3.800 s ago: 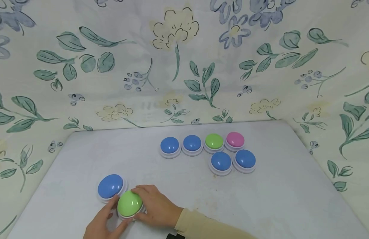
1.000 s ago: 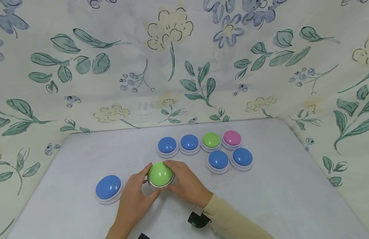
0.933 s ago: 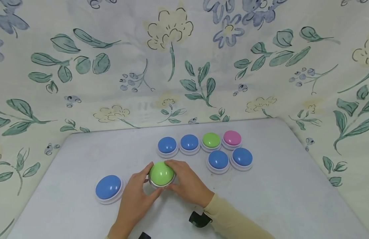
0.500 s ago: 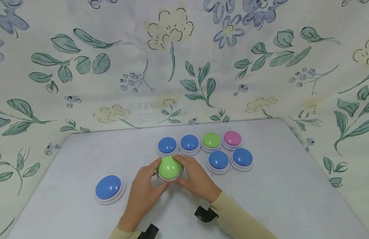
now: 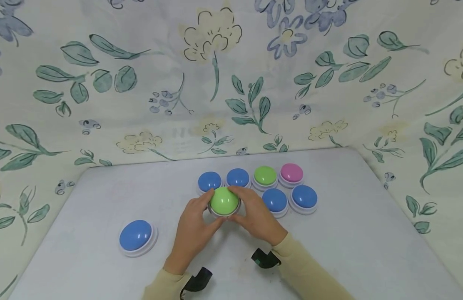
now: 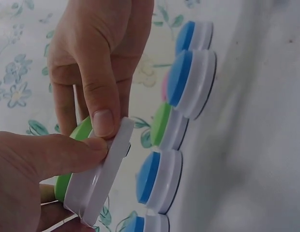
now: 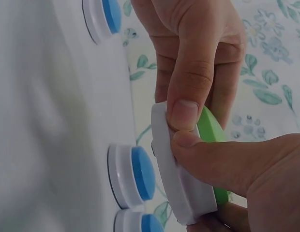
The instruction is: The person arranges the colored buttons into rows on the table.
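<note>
A green-domed push button [image 5: 224, 201] with a round white base is held up above the table between both hands. My left hand [image 5: 194, 225] grips its left side and my right hand [image 5: 257, 218] grips its right side. In both wrist views the two thumbs press side by side on the white base [image 6: 105, 176], while other fingers reach round the green dome [image 7: 211, 126]. That base hangs tilted, apart from the tabletop. Just behind the held button stand two blue push buttons [image 5: 210, 180] [image 5: 237, 177], partly covered by it and the fingers.
Right of these stand a green button [image 5: 265, 175] and a pink button [image 5: 291, 173]. Two more blue buttons [image 5: 274, 200] [image 5: 304, 196] sit in front of them. A lone blue button [image 5: 135, 235] rests at left on the white table [image 5: 347, 250]. Floral cloth [image 5: 141, 100] hangs behind.
The green button was at the front left beside the lone blue one. Both hands have lifted it and carried it right and away from me, close to the back row.
</note>
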`<state>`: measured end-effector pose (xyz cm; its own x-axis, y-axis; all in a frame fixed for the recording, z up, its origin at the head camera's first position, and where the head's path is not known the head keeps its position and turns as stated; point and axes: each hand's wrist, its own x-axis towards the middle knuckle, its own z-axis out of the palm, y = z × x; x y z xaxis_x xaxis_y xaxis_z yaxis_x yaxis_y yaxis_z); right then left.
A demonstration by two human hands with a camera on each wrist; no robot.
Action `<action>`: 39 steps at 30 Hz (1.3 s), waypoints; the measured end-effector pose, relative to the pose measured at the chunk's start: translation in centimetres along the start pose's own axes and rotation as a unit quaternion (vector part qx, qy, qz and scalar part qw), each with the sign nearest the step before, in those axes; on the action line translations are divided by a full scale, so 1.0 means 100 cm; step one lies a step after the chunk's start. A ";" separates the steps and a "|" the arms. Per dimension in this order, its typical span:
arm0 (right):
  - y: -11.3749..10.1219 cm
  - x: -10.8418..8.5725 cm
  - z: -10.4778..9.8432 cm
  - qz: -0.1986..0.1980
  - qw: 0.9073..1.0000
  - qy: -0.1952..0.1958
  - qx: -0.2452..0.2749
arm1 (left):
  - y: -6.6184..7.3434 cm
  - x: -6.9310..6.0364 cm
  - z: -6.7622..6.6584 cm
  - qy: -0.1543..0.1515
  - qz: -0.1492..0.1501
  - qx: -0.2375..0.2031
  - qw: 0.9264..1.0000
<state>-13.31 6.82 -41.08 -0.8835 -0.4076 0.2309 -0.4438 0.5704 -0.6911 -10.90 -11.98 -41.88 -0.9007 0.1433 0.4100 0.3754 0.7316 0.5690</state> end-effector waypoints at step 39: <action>0.032 0.006 -0.018 0.058 0.998 0.000 -0.033 | 0.001 0.023 0.051 -0.008 -0.001 -0.062 0.998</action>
<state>-15.56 9.71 -41.92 -0.9296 -0.3358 0.1520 -0.3471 0.6589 -0.6673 -14.10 -8.18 -44.54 -0.9044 0.1540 0.3980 0.3975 0.6434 0.6542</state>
